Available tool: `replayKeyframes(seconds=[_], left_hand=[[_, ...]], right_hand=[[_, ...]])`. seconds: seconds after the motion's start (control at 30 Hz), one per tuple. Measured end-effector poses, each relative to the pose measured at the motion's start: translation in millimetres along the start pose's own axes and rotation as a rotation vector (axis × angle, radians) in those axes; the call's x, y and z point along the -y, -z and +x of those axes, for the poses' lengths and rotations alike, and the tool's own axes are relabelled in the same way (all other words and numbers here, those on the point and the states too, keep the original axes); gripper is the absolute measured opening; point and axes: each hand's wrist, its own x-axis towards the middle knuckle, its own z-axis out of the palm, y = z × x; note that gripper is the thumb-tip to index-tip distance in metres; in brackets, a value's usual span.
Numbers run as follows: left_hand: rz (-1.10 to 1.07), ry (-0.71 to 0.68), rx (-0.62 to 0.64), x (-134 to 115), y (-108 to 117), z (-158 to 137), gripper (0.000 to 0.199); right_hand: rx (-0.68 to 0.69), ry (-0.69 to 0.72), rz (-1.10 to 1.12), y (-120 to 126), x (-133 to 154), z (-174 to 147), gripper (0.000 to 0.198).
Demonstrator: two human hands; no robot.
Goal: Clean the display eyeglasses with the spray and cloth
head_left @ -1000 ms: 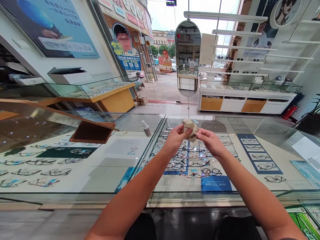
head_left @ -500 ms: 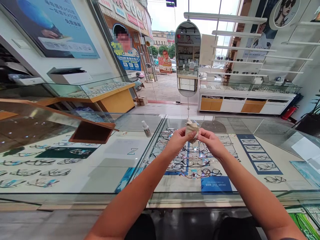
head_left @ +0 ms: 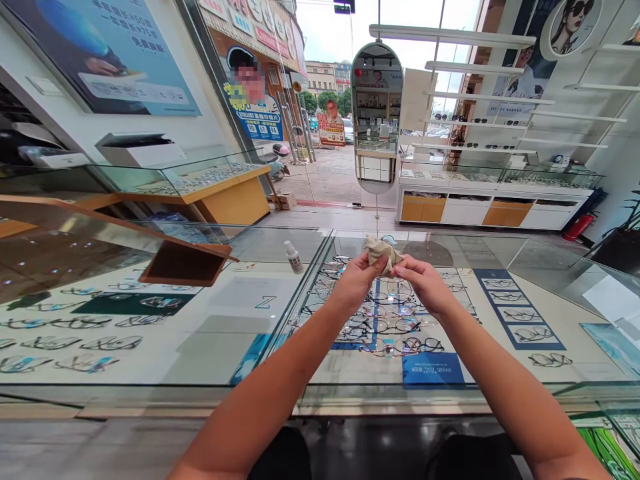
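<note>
A crumpled beige cloth (head_left: pixel 383 252) is bunched between my two hands, above the glass counter. My left hand (head_left: pixel 364 275) is closed on it, the thumb pressed over its near side. On the cloth's right side my right hand (head_left: pixel 421 279) has thumb and fingers pinched together, touching its edge; what lies in that pinch is hidden. A small bluish patch shows just behind the cloth, too small to make out. Several rows of eyeglasses (head_left: pixel 397 326) lie under the glass below my hands. A white spray bottle (head_left: pixel 293 258) stands upright on the counter, to the left.
The glass counter (head_left: pixel 350 395) spans the width before me. A brown-framed mirror (head_left: pixel 183 263) leans over its left part. Under the glass lie a blue card (head_left: pixel 433 369) and a tray of glasses (head_left: pixel 520 310). Beyond hangs an oval mirror (head_left: pixel 377 120).
The cloth has shifted slightly up and left and turned, its upper part now folded wider to the right. Both hands have moved only a little; the bottle stays put.
</note>
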Motion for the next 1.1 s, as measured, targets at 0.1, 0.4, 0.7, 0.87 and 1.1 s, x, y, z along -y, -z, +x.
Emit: replayKeyframes(seconds=[0.1,0.4,0.7,0.87,1.1], left_hand=[[0.052,-0.018,-0.019,0,1,0,0.055],[0.134,0.026,-0.103,-11,-5,-6,0.058],[0.128,-0.026,-0.204,-14,-13,-10,0.063],[0.142,-0.024,-0.169,-11,-3,-3,0.065],[0.141,0.106,0.216,-20,22,6,0.058]], right_hand=[[0.007,-0.019,0.034,0,1,0,0.029],[0.129,-0.046,0.128,-10,5,-6,0.032],[0.131,-0.044,0.103,-19,1,-10,0.028],[0.095,-0.092,0.151,-19,-2,-6,0.023],[0.035,-0.117,0.163,-9,3,0,0.023]])
